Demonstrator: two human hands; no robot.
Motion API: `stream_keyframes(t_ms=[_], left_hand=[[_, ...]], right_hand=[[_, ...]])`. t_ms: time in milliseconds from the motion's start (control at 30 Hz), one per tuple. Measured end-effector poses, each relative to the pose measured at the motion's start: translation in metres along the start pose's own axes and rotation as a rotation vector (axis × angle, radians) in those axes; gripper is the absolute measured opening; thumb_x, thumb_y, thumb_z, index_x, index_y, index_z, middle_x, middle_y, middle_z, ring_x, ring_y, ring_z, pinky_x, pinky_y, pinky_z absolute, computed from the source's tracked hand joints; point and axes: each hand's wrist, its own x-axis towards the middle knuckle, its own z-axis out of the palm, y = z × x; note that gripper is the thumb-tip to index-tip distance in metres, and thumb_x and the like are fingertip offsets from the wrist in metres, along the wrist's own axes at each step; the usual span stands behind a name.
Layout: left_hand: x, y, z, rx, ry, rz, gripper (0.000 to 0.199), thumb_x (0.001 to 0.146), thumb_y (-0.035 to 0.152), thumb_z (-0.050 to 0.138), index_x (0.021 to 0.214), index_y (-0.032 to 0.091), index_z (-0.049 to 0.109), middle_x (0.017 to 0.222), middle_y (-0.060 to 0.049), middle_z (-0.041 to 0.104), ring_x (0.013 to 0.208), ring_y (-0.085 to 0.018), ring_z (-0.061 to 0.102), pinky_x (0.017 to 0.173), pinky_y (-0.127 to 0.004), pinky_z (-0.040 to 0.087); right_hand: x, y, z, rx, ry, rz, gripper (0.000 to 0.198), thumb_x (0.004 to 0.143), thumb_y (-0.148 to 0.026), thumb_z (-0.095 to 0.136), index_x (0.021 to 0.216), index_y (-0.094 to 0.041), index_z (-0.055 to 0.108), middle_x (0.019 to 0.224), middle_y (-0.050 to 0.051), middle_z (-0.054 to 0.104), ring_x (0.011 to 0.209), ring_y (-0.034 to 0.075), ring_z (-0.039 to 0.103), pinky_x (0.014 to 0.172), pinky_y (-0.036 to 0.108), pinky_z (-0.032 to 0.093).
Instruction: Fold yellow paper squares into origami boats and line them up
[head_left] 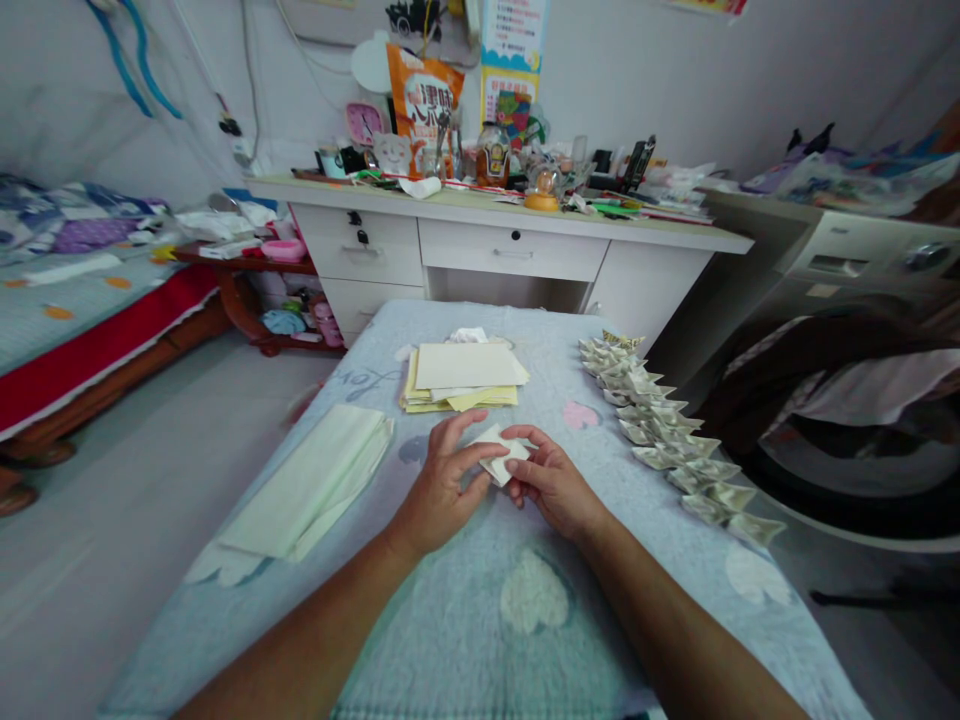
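A small folded piece of white paper is held up above the cloth-covered table, between my two hands. My right hand pinches its right side, thumb on top. On the left side, my left hand has thumb and forefinger closed against the paper's edge, with its other fingers raised. Beyond my hands lies a stack of white and yellow paper sheets. Along the table's right side run rows of folded paper boats. A large folded pale sheet rests on the left.
Behind the table stands a white desk crowded with jars, an orange snack bag and a pink clock. A front-loading washing machine is at the right. A bed is on the left.
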Motion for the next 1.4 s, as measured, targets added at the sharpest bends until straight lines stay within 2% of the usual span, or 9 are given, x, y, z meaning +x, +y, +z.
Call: stream_keyframes(t_ms=[100, 233, 333, 467, 533, 733, 967, 1167, 1400], left_hand=[[0.002, 0.000, -0.002, 0.066, 0.002, 0.075, 0.027, 0.083, 0.011, 0.057, 0.098, 0.028, 0.071, 0.119, -0.003, 0.060, 0.119, -0.023, 0.045, 0.106, -0.044, 0.035], [0.004, -0.001, -0.003, -0.027, 0.036, 0.031, 0.019, 0.086, 0.016, 0.056, 0.096, 0.024, 0.071, 0.099, -0.004, 0.068, 0.102, -0.020, 0.056, 0.093, -0.035, 0.043], [0.004, -0.001, -0.003, -0.136, 0.065, -0.089, 0.016, 0.089, 0.022, 0.055, 0.096, 0.020, 0.069, 0.094, -0.004, 0.068, 0.092, -0.018, 0.060, 0.084, -0.030, 0.046], [0.003, 0.000, -0.002, -0.267, 0.013, -0.242, 0.020, 0.089, 0.029, 0.055, 0.098, 0.017, 0.068, 0.087, -0.003, 0.067, 0.080, -0.016, 0.061, 0.072, -0.025, 0.046], [0.003, 0.000, -0.001, -0.341, -0.024, -0.289, 0.022, 0.089, 0.030, 0.056, 0.101, 0.017, 0.068, 0.086, -0.003, 0.068, 0.078, -0.015, 0.061, 0.071, -0.025, 0.046], [0.002, 0.000, 0.001, -0.527, -0.058, -0.375, 0.027, 0.087, 0.035, 0.058, 0.104, 0.016, 0.066, 0.083, -0.002, 0.067, 0.074, -0.014, 0.059, 0.067, -0.023, 0.046], [0.003, -0.002, 0.002, -0.566, -0.066, -0.435, 0.025, 0.082, 0.036, 0.064, 0.093, 0.013, 0.067, 0.073, -0.001, 0.064, 0.064, -0.012, 0.055, 0.058, -0.020, 0.042], [0.003, -0.001, 0.001, -0.485, -0.026, -0.428, 0.020, 0.082, 0.034, 0.062, 0.085, 0.014, 0.066, 0.071, 0.000, 0.063, 0.063, -0.012, 0.054, 0.057, -0.020, 0.042], [0.004, -0.007, 0.005, -0.487, -0.052, -0.414, 0.017, 0.082, 0.028, 0.060, 0.090, 0.015, 0.066, 0.075, -0.001, 0.064, 0.066, -0.012, 0.056, 0.060, -0.021, 0.042]], right_hand=[[-0.001, -0.002, 0.001, 0.034, -0.024, 0.035, 0.041, 0.074, -0.033, 0.074, 0.108, -0.022, 0.053, 0.065, -0.004, 0.061, 0.044, 0.007, 0.051, 0.043, 0.019, 0.042], [-0.003, -0.002, -0.001, 0.014, -0.057, 0.002, 0.036, 0.081, -0.037, 0.066, 0.112, -0.023, 0.054, 0.062, -0.005, 0.056, 0.044, 0.008, 0.048, 0.043, 0.020, 0.039], [-0.003, -0.003, -0.003, -0.140, 0.026, -0.128, 0.030, 0.081, -0.036, 0.067, 0.108, -0.024, 0.060, 0.062, -0.007, 0.046, 0.047, 0.007, 0.040, 0.043, 0.019, 0.032], [-0.004, -0.007, -0.002, -0.425, 0.130, -0.335, 0.019, 0.076, -0.034, 0.072, 0.091, -0.022, 0.069, 0.083, 0.000, 0.052, 0.074, 0.012, 0.049, 0.063, 0.023, 0.041], [-0.004, -0.008, -0.001, -0.439, 0.104, -0.339, 0.016, 0.078, -0.035, 0.070, 0.084, -0.020, 0.068, 0.084, 0.001, 0.055, 0.077, 0.013, 0.051, 0.068, 0.025, 0.041], [-0.003, -0.004, 0.000, -0.334, 0.072, -0.227, 0.019, 0.078, -0.036, 0.070, 0.079, -0.017, 0.065, 0.068, -0.001, 0.057, 0.063, 0.011, 0.048, 0.061, 0.024, 0.036], [-0.003, -0.001, 0.002, -0.397, 0.053, -0.221, 0.020, 0.080, -0.036, 0.068, 0.080, -0.017, 0.062, 0.066, -0.002, 0.052, 0.061, 0.011, 0.045, 0.059, 0.024, 0.036], [-0.010, -0.006, 0.013, -0.822, 0.149, -0.567, 0.024, 0.076, -0.031, 0.071, 0.090, -0.021, 0.055, 0.090, 0.002, 0.050, 0.086, 0.018, 0.047, 0.078, 0.031, 0.039], [-0.011, -0.005, 0.018, -1.064, 0.137, -0.619, 0.017, 0.079, -0.026, 0.067, 0.089, -0.021, 0.054, 0.092, 0.004, 0.050, 0.092, 0.021, 0.046, 0.082, 0.035, 0.037]])
